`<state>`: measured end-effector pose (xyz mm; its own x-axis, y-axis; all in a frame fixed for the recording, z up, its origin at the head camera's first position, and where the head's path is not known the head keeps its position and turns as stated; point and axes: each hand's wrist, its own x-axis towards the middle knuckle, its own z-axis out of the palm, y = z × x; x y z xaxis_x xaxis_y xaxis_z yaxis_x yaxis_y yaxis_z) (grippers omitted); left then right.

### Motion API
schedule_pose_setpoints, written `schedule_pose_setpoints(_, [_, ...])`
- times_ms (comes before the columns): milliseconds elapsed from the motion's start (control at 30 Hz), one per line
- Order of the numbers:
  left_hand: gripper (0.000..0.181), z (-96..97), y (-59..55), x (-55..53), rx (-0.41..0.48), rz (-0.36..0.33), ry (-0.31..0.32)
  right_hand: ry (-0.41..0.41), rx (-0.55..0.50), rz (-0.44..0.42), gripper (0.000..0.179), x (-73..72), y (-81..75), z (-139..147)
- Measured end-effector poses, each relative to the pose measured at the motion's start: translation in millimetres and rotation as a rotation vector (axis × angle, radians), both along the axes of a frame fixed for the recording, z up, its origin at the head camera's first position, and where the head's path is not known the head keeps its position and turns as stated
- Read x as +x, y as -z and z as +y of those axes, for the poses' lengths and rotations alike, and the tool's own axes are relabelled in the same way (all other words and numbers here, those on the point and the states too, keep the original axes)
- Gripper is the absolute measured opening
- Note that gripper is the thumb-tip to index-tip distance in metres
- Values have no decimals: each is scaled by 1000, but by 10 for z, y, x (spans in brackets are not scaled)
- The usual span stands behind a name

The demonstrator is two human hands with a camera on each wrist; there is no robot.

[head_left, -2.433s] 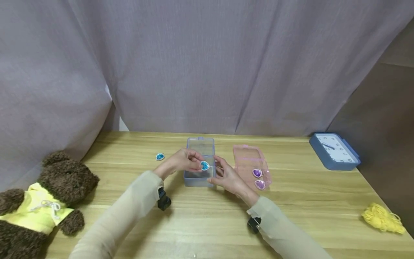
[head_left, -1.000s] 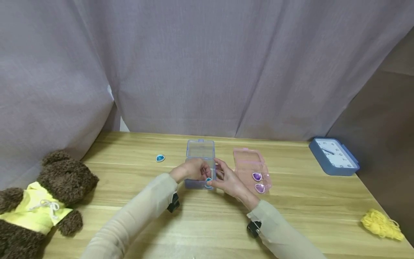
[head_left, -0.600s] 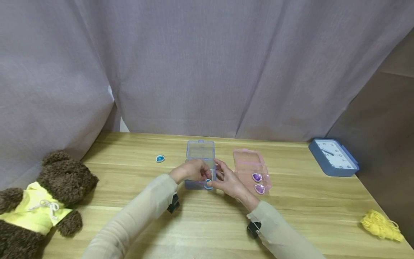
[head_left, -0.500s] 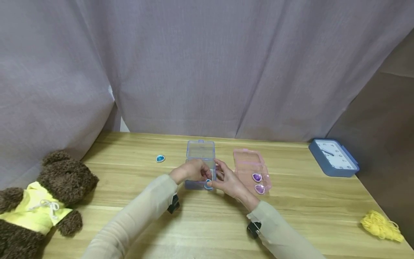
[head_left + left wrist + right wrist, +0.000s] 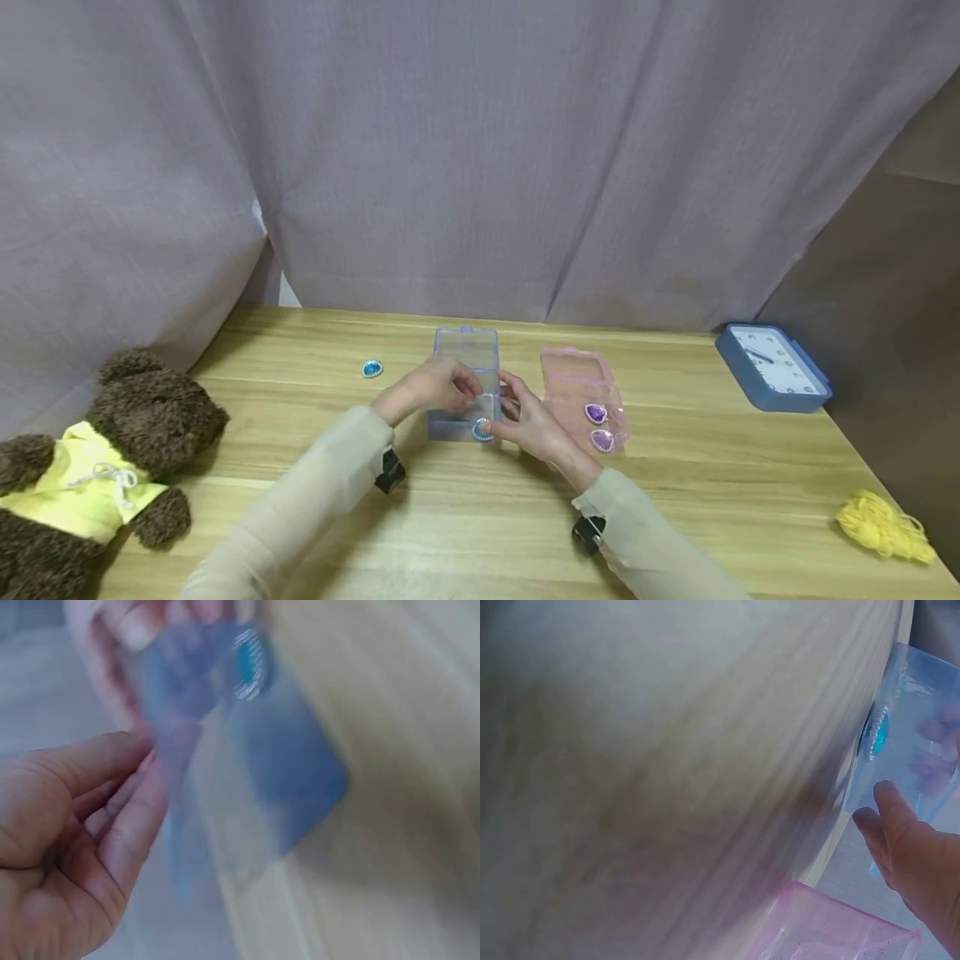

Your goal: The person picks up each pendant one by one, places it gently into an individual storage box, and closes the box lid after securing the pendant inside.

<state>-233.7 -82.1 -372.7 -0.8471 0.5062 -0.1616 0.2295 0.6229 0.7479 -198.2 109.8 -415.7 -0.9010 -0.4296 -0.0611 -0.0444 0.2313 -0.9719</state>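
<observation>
A translucent blue plastic box (image 5: 446, 430) stands on the table with its lid (image 5: 467, 343) tipped back. Low in its front right corner lies a blue teardrop gem (image 5: 480, 429) edged with small pale beads; the left wrist view catches the same gem (image 5: 247, 666), blurred. My left hand (image 5: 442, 385) is over the box, thumb and fingers loosely bent, with nothing visible between them. My right hand (image 5: 536, 425) holds the box at its right side, thumb by the front corner and index finger farther back. A second blue gem (image 5: 372, 368) lies on the table, left of the box.
An open pink box (image 5: 573, 392) to the right holds two purple gems (image 5: 596, 413). A blue clock (image 5: 776, 367) stands at the back right, with yellow yarn (image 5: 885, 527) nearer. A brown teddy bear (image 5: 153, 412) in yellow lies at left. A grey curtain (image 5: 480, 158) hangs behind.
My left hand carried the blue gem down into the blue box, let it go, and has drawn back up and left. My right hand keeps its place at the box.
</observation>
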Motion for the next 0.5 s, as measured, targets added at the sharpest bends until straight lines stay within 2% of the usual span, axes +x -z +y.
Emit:
schedule_pose_setpoints(133, [23, -345, -78, -112, 178, -37, -147, -16, -30, 14, 85, -5, -20, 0])
schedule_pose_setpoints(233, [25, -668, -62, -199, 229, -32, -271, -18, -41, 14, 84, -5, -26, 1])
schedule_pose_setpoints(400, [32, -1132, 103, -271, 157, 33, -400, -12, -36, 6, 85, 0, -5, -1])
schedule_pose_setpoints(500, [36, -1288, 196, -268, 127, 17, -440, -9, -35, -1, 86, 4, 11, -6])
